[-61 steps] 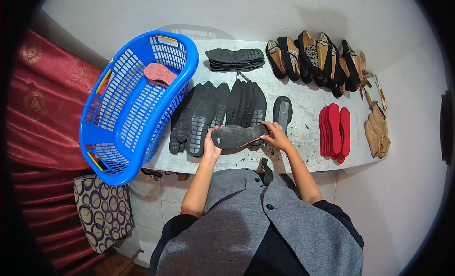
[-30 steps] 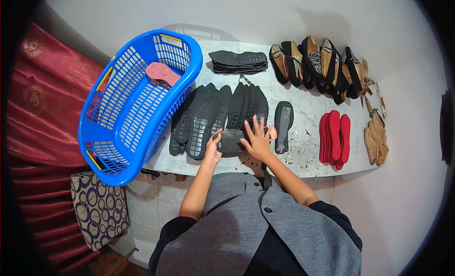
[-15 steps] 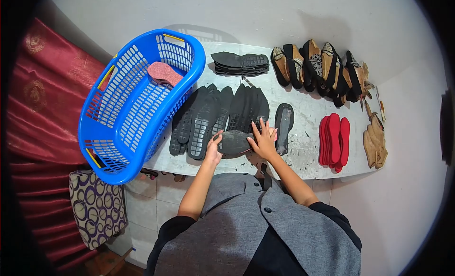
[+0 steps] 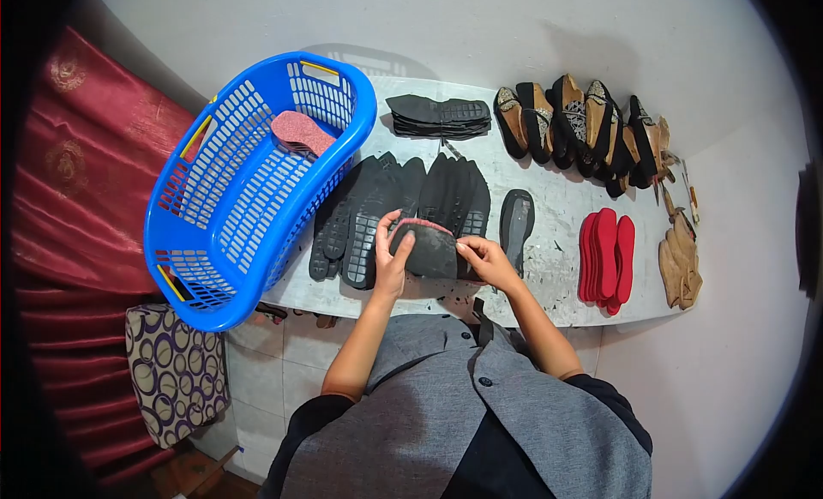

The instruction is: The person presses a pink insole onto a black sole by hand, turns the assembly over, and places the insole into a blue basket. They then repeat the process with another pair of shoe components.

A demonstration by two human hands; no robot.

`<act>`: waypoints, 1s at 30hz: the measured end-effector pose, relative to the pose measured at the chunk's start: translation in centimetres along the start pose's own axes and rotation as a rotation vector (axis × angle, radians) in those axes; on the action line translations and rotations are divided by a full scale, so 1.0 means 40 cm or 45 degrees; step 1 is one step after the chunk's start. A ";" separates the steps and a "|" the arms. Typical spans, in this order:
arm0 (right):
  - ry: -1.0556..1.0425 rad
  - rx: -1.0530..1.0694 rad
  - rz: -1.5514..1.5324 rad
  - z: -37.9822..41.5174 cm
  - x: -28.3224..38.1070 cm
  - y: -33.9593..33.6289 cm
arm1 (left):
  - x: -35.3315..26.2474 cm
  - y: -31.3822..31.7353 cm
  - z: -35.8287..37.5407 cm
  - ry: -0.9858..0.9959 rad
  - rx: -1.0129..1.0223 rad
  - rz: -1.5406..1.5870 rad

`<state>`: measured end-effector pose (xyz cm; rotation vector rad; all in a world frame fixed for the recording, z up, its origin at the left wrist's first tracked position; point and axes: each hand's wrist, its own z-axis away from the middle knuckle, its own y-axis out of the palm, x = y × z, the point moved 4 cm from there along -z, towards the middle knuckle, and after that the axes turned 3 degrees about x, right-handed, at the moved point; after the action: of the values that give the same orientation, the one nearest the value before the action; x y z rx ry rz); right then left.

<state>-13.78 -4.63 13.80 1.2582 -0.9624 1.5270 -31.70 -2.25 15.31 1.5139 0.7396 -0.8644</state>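
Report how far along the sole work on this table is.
Done, apparently: one pink-faced sole lies in the blue basket. In hand: the left hand and right hand press a black sole with a pink layer along its edge. Left: fanned black soles, a stacked pile, red insoles and shoe uppers lie unjoined.

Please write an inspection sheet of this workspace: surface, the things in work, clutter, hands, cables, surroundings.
Surface: pale table, stained with dark marks.
Things in work: black sole with a pink edge, held over the table's near edge.
Clutter: fanned black soles; stacked soles; single sole; red insoles; row of shoes; tan pieces; blue basket holding a pink insole.
Hands: left hand and right hand both grip the sole.
Cables: nothing seen.
Surroundings: white wall, red cloth, patterned cushion.
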 end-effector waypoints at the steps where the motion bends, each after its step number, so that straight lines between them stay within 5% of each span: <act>1: -0.054 -0.052 -0.054 0.000 0.010 0.008 | -0.005 0.002 0.001 0.086 -0.036 -0.011; 9: -0.118 -0.308 -0.264 0.004 0.070 0.068 | 0.045 0.042 0.044 0.135 -0.033 -0.231; 14: -0.125 -0.059 -0.203 0.002 0.077 0.035 | 0.026 0.040 0.043 0.142 0.019 -0.365; 21: -0.411 -0.099 0.186 -0.058 0.207 0.026 | 0.035 0.077 0.063 0.077 0.281 -0.604; 29: -0.150 -0.076 -0.142 -0.063 0.187 -0.013 | -0.009 0.091 0.051 0.078 0.190 -0.402; 30: -0.281 -0.054 -0.141 -0.061 0.186 0.000 | -0.011 0.095 0.050 0.098 0.211 -0.450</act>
<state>-14.96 -1.11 20.69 1.4468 -1.0419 1.2950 -28.92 -4.69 17.58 1.5948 1.0333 -1.1582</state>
